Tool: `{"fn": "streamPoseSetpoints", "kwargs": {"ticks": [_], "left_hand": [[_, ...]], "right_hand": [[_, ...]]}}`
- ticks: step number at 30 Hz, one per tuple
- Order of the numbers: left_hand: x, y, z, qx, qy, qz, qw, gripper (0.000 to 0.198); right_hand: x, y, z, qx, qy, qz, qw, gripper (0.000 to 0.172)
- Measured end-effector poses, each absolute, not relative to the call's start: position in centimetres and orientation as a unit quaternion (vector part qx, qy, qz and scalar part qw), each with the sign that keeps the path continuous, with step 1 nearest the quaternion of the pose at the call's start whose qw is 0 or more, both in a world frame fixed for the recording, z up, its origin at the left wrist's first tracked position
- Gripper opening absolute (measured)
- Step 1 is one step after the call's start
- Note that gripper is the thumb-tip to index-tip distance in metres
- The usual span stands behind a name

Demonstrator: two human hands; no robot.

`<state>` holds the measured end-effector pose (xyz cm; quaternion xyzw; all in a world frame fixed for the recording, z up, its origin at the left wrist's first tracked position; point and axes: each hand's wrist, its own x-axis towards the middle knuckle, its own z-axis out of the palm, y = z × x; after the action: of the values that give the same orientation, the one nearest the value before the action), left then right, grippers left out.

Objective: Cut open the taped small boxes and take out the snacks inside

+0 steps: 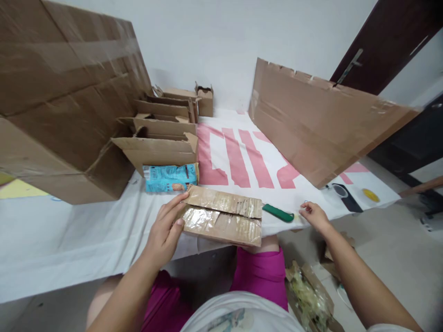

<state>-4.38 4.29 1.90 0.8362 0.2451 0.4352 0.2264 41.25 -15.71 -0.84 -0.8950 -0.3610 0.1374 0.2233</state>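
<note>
A small cardboard box (221, 216) with shiny clear tape over its top lies at the table's front edge. My left hand (168, 228) grips its left end, thumb on the near side and fingers along the far side. Just right of the box lies a green-handled knife (278, 213). Beyond the knife, my right hand (314, 216) hovers by the table edge with fingertips pinched together; what they hold, if anything, is too small to make out. A blue snack packet (171, 177) lies behind the box, left of centre.
Several open cardboard boxes (162, 150) stand in a row behind the packet. A big taped carton (69, 92) rises at left, a cardboard panel (321, 120) at right. Tape rolls (371, 195) lie at the right end. An open box of crumpled tape (309, 295) sits on the floor.
</note>
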Motion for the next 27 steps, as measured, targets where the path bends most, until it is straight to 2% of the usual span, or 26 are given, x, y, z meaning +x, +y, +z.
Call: {"fn": "streamPoseSetpoints", "kwargs": {"ticks": [4,6,10,18,22,27], "left_hand": [[-4.2,4.4,1.9,0.835,0.245,0.437,0.228,0.034],[-4.1,4.5,1.8,0.834,0.248,0.436,0.228,0.034],[-4.0,4.5,1.8,0.836,0.247,0.435,0.226,0.034],[-4.2,4.2,2.0,0.834,0.251,0.436,0.226,0.034],[-4.3,4.1,2.0,0.833,0.262,0.431,0.225,0.035],[-4.4,4.1,2.0,0.835,0.264,0.427,0.227,0.034]], "right_hand": [[40.8,-16.4,-0.8,-0.889,-0.354,0.218,0.194,0.024],[40.6,-16.5,-1.1,-0.891,-0.346,0.240,0.170,0.021],[40.8,-15.8,-1.5,-0.911,-0.329,0.219,0.118,0.012],[41.7,-13.9,-1.4,-0.942,-0.301,0.150,0.009,0.014],[42.3,-13.9,-1.3,-0.947,-0.291,0.134,0.000,0.015],[42.8,-14.7,-0.8,-0.948,-0.293,0.115,0.039,0.021]]}}
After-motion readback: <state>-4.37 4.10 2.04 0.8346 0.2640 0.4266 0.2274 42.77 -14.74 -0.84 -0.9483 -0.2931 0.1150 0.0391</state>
